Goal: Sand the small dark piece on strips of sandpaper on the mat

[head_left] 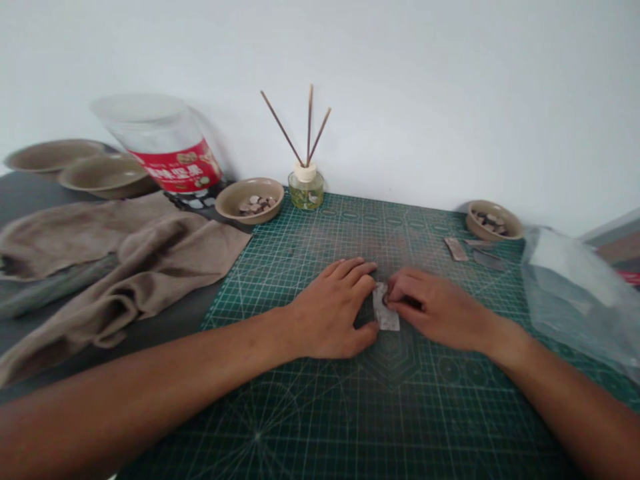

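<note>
A small pale rectangular piece (391, 321) with a mottled surface lies flat on the green cutting mat (300, 413). My left hand (334, 310) rests palm down on the mat at the piece's left side, fingers stretched out, fingertips and thumb by its edge. Over the upper right of the piece, my right hand (435, 307) is closed in a pinch, slightly blurred. Something small and dark shows at its fingertips, too hidden to name.
Bowls of small pieces stand at back left (273, 212) and back right (500, 233), near loose strips (456, 249). A reed diffuser (306, 190), labelled plastic jar (175, 167), two stacked-looking bowls (100, 180), brown cloth (190, 260) and clear plastic bag (575, 300) surround the mat.
</note>
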Demonstrator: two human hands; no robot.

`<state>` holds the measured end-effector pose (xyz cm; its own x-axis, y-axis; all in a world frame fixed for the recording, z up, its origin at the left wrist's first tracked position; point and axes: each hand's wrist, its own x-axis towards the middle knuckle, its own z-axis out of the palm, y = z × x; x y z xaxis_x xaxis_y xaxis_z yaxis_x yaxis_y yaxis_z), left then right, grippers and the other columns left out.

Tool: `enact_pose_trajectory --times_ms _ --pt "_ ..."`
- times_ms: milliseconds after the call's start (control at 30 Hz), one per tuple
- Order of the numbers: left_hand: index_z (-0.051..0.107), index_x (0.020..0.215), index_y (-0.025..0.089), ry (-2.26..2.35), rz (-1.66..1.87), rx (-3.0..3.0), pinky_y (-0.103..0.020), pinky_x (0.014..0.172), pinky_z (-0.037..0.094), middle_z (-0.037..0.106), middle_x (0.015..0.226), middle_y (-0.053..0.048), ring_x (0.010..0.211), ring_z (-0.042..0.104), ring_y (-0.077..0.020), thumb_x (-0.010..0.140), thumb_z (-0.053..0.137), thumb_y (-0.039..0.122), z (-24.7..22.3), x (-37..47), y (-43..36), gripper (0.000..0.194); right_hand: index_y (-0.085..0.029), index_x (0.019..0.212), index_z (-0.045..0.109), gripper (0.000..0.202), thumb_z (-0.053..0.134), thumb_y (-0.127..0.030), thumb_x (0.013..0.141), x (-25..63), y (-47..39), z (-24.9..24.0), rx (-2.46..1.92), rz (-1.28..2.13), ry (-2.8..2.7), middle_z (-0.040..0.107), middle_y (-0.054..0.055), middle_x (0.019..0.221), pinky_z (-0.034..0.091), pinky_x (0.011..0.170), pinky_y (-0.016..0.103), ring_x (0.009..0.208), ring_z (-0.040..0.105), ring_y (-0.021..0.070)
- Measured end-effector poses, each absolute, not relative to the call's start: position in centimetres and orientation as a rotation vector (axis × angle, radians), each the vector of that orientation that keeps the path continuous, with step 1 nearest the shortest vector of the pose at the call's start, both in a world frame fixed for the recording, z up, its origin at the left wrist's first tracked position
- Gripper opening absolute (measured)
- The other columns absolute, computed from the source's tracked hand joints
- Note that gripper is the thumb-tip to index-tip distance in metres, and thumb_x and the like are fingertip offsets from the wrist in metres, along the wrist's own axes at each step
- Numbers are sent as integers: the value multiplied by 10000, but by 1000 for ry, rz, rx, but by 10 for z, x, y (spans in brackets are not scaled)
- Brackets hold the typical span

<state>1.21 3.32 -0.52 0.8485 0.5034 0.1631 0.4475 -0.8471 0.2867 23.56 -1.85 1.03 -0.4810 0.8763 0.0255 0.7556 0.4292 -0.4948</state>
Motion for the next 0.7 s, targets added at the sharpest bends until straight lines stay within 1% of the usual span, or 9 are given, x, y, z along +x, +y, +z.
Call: enact_pose_trajectory --times_ms 100,233,300,367,467,533,600,667,700 --pt "546 1236 150 710 338 2789 -493 1227 267 440 1547 -145 1483 324 -321 835 624 439 -5 12 34 500 -210 899 596 77 582 -178 967 233 -20 11 -1310 699 -2476 636 9 947 473 756 305 841 613 163" --pt "545 1249 148 736 326 2787 -491 1236 250 423 1559 -143 1488 315 -322 835 623 444 -5 12 34 515 -186 956 607 75 540 -169 986 235 -14 11 -1442 487 -2366 641 60 1043 473 854 357 963 619 206" --pt "542 1257 148 748 323 2786 -496 1235 252 418 1564 -142 1491 307 -324 838 621 455 -5 12 33 525 -194 935 610 70 558 -169 975 239 -15 14 -1463 531 -2393 642 43 1008 474 834 348 923 621 195" --pt "540 1256 149 742 320 2785 -500 1231 258 422 1560 -143 1490 311 -324 838 621 453 -5 12 33 522 -207 898 604 79 581 -162 959 241 -19 16 -1404 655 -2458 635 13 951 472 773 318 845 614 169" --pt "541 1236 147 724 338 2771 -505 1225 271 440 1543 -151 1481 327 -325 826 636 418 -5 13 32 501 -210 916 592 79 570 -150 963 239 -26 13 -1335 671 -2444 634 20 976 479 779 321 863 613 171" --pt "543 1219 152 720 383 2743 -520 1212 291 465 1519 -157 1461 360 -331 819 650 395 -4 12 33 480 -209 949 592 72 554 -153 974 236 -26 7 -1323 614 -2385 636 41 1026 489 829 346 925 617 189" --pt "542 1197 167 696 501 2684 -529 1171 352 524 1458 -158 1404 440 -324 839 645 383 -2 8 35 431 -208 967 595 67 551 -159 980 234 -24 1 -1318 590 -2331 636 52 1040 497 840 354 947 619 196" --pt "525 1192 189 611 719 2596 -500 1093 443 588 1369 -146 1310 536 -289 886 597 341 3 2 36 349 -204 981 600 66 554 -156 978 233 -22 -2 -1321 587 -2293 635 57 1043 503 828 349 941 620 195" --pt "512 1206 203 539 862 2549 -475 1049 481 608 1333 -134 1261 574 -265 904 561 293 6 -3 36 319 -200 987 601 64 555 -156 977 233 -21 -3 -1323 589 -2278 635 59 1045 506 825 347 938 621 194"
